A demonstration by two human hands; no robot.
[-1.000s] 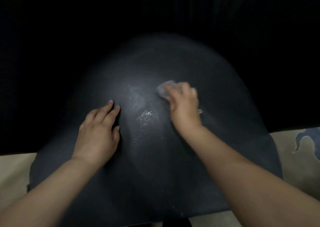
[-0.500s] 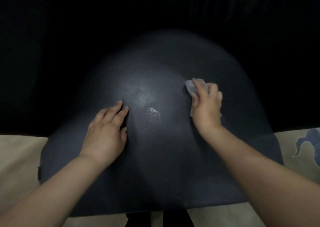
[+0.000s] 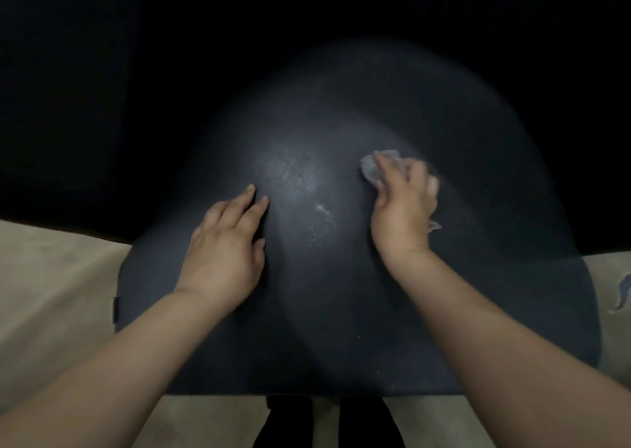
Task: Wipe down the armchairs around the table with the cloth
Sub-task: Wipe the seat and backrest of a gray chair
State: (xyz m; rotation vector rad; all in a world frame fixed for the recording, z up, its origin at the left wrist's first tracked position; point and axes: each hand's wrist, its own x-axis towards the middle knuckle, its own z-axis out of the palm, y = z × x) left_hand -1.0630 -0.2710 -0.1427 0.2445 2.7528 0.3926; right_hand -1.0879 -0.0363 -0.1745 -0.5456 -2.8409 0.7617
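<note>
**A:** Room's sitting mostly in the dark up top, and a beige carpeted floor (image 3: 51,297) is showing on both sides. There's a bit of blue-grey pattern (image 3: 623,292) peeking in at the far right edge. In the middle you're leaning over the big rounded dark navy padded back of the armchair (image 3: 341,311), which is filling most of the view.

**B:** What are your hands doing on it?

**A:** Your left hand (image 3: 225,242) is lying flat on the upholstery left of centre, fingers stretched out and together, not gripping anything. Your right hand (image 3: 403,205) is pressing a small crumpled pale grey cloth (image 3: 374,171) against the chair, right of centre. Your fingers are curled down over it, pinning it to the surface. One bunch of the cloth is poking out past your fingertips, and a little corner is sticking out under the outer edge of your palm.

**B:** Anything on the surface?

**A:** Between your two hands a lighter, shiny patch (image 3: 293,174) is catching the light, with tiny bright specks (image 3: 322,213) just below it. Your right hand is looking a bit blurred. Dark legs are showing at the bottom edge, under the chair.
</note>
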